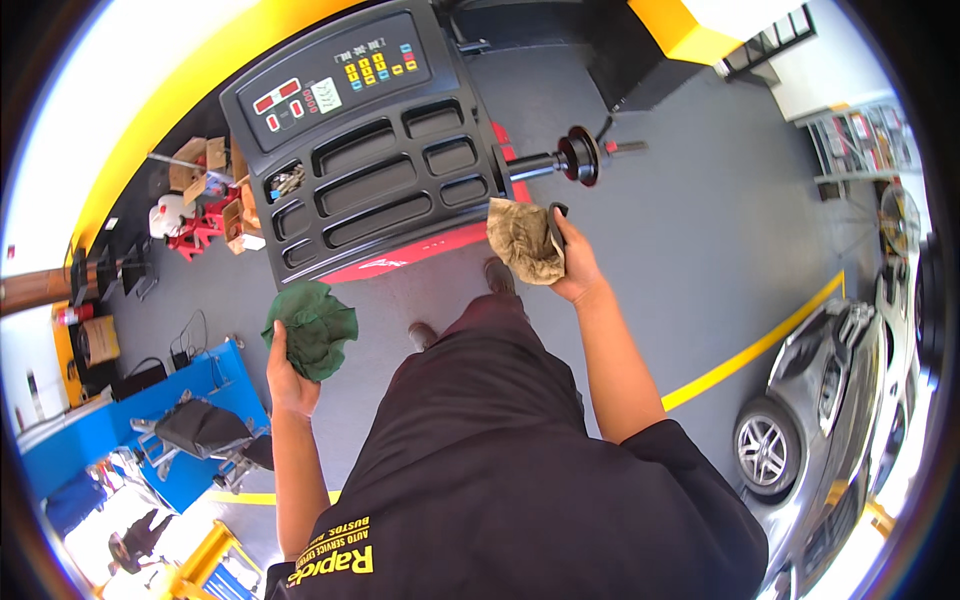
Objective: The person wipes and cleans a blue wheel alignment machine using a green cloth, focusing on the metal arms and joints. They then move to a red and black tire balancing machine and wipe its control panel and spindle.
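Note:
My left hand [290, 382] is closed on a crumpled green cloth [314, 328], held up at the near left corner of a wheel balancer [290, 150]. In my right hand [580, 262] is a bunched tan cloth [522, 243], with a dark, curved piece [558, 212] showing at its edge between thumb and cloth; what that piece is I cannot make out. Both cloths are apart from the machine. Beyond my right hand, the balancer's shaft [530, 167] sticks out to the right and carries a round dark flange [580, 157].
Small metal pieces [287, 182] lie in one tray pocket of the balancer. Cardboard boxes [195, 165] and red stands [200, 228] are at left, near a blue bench [215, 385]. A silver car [830, 400] stands at right behind a yellow floor line [740, 345]. A rack [860, 145] is farther back.

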Tool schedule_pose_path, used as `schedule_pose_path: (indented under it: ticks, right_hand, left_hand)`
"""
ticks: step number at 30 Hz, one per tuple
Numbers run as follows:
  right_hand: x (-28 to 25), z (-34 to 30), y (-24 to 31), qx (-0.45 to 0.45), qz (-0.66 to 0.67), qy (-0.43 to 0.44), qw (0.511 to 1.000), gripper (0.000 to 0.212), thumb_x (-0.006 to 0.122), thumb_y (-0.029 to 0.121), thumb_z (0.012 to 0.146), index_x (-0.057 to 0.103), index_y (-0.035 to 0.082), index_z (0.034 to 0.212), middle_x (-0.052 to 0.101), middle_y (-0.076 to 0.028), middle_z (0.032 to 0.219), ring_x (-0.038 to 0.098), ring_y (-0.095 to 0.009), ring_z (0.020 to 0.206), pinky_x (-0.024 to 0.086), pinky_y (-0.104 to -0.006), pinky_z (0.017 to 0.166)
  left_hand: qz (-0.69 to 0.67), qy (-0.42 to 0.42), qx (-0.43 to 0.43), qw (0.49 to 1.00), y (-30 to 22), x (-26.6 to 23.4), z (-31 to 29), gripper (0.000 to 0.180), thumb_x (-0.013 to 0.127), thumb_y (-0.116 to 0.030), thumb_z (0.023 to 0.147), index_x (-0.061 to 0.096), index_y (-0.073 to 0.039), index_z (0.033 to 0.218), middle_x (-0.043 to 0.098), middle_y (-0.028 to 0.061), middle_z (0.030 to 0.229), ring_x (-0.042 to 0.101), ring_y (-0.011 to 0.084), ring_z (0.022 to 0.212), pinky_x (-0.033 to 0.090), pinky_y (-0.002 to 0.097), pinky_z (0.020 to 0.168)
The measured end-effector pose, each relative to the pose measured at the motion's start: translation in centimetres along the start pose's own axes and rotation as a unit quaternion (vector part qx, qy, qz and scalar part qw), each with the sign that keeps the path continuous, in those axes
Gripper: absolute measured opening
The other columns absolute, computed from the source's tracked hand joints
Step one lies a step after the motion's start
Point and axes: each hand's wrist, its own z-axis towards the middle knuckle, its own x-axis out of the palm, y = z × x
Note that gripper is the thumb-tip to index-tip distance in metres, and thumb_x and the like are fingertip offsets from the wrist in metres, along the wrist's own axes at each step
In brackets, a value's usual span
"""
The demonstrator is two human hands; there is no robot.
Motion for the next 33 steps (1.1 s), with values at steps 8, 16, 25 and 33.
schedule_pose_path:
  ticks: [8,16,25,33]
  right_hand:
    - [-3.2,14.0,7.4,-0.214,-0.308,-0.124,0.918,0.045,0.05,0.037,0.106,0.055,0.007,0.14,0.063,-0.015,0.132,0.063,-0.03,0.12,0.052,-0.0467,0.1]
    - [-4.2,25.6,-0.3,-0.325,-0.699,-0.162,0.615,0.047,0.06,0.033,0.101,0.052,0.007,0.14,0.054,-0.024,0.131,0.055,-0.046,0.12,0.05,-0.052,0.099]
    - [-4.0,22.4,-1.7,-0.327,-0.701,-0.162,0.613,0.042,0.062,0.021,0.1,0.053,0.016,0.141,0.049,-0.018,0.139,0.054,-0.043,0.125,0.051,-0.0514,0.1]
    - [-8.0,18.4,-2.3,-0.318,-0.706,-0.054,0.63,0.036,0.058,0.014,0.102,0.057,0.016,0.138,0.047,-0.019,0.142,0.052,-0.042,0.128,0.048,-0.0487,0.105]
  left_hand:
    - [0.014,-0.149,-0.002,0.989,4.8,6.3,-1.5,0.055,0.051,-0.043,0.108,0.049,-0.002,0.145,0.059,0.015,0.142,0.06,0.0323,0.128,0.05,0.0489,0.108]
    - [0.03,-0.211,-0.002,0.977,5.5,10.4,-1.6,0.057,0.052,-0.043,0.108,0.047,0.0,0.145,0.057,0.0166,0.144,0.058,0.0319,0.13,0.049,0.0484,0.11]
    - [0.032,-0.254,-0.005,0.967,5.4,9.4,-1.4,0.059,0.054,-0.042,0.107,0.046,0.003,0.145,0.056,0.0169,0.144,0.058,0.0306,0.13,0.049,0.0464,0.11]
    - [0.046,-0.261,-0.021,0.964,3.5,7.6,-0.3,0.06,0.054,-0.042,0.107,0.047,0.004,0.144,0.058,0.0165,0.142,0.059,0.0295,0.129,0.05,0.0458,0.109]
